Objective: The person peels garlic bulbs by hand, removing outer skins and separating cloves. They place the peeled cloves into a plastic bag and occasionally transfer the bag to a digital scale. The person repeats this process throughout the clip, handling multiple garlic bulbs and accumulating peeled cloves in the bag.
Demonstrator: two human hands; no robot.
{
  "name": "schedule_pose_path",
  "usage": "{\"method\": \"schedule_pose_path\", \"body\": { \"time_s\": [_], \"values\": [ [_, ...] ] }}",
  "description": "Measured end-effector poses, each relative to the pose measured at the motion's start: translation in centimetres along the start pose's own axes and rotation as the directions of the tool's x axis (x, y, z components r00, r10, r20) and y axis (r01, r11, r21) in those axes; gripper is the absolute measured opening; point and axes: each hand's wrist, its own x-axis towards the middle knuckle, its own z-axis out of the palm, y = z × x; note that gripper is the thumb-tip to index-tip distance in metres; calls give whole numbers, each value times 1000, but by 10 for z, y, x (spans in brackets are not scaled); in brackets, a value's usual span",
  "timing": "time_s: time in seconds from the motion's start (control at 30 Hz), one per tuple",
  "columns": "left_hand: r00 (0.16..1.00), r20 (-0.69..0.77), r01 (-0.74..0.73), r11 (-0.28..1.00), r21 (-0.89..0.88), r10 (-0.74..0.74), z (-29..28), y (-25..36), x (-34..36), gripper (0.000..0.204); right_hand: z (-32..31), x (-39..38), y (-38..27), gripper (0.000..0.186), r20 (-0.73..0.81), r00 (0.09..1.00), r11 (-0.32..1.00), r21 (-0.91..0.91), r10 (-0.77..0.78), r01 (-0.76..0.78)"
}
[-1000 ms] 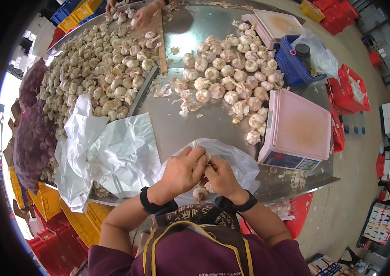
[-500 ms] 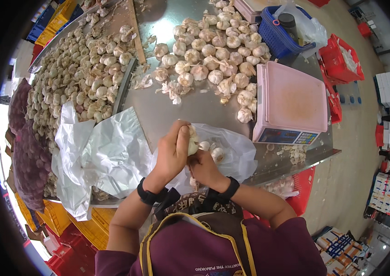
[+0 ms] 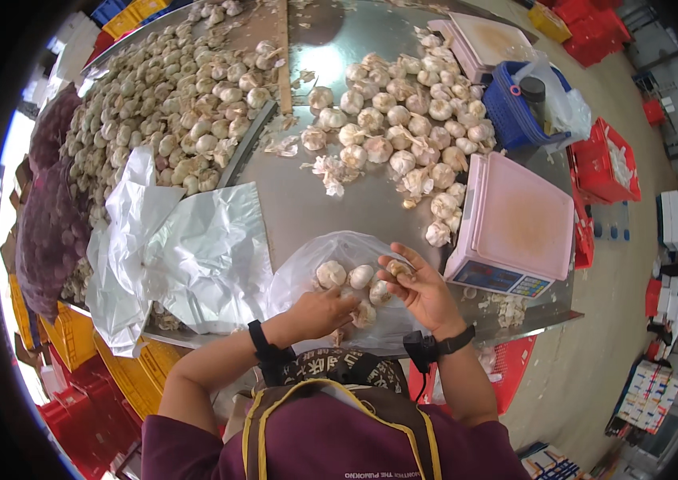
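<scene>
A clear plastic bag (image 3: 299, 280) lies spread at the table's near edge, with several pale garlic bulbs (image 3: 331, 274) in it. My left hand (image 3: 315, 314) reaches into the bag from the left. Its fingers are bent and close together against a garlic bulb (image 3: 364, 314), their tips partly hidden. To the right, my right hand (image 3: 423, 294) is raised over the bag's edge, palm up. Its thumb and fingers close around a small tan, brown-streaked thing (image 3: 400, 270), which may be a piece of garlic.
Loose garlic bulbs (image 3: 403, 120) cover the far middle, beside a pink scale (image 3: 521, 216) and a blue basket (image 3: 507, 104). A larger heap of garlic (image 3: 171, 104) fills the left behind a metal strip (image 3: 251, 140). Silvery plastic bags (image 3: 203, 248) lie nearer me.
My hands have parted: the left has come down into the bag from holding a pale bulb up, and the right has moved right and turned palm up. The view has shifted.
</scene>
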Motion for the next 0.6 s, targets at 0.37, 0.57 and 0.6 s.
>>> {"method": "schedule_pose_path", "body": {
  "time_s": [0.37,0.57,0.6],
  "values": [
    [871,-476,-224,961,-161,123,-69,32,-13,32,45,5,31,37,-24,999,893,-447,43,-49],
    [849,-523,-259,918,-300,69,-61,17,-26,23,63,5,33,34,16,998,804,-594,60,-38],
    [854,-519,-240,919,-313,46,-62,19,-29,21,64,4,35,33,23,998,787,-617,50,-25]
  ]
}}
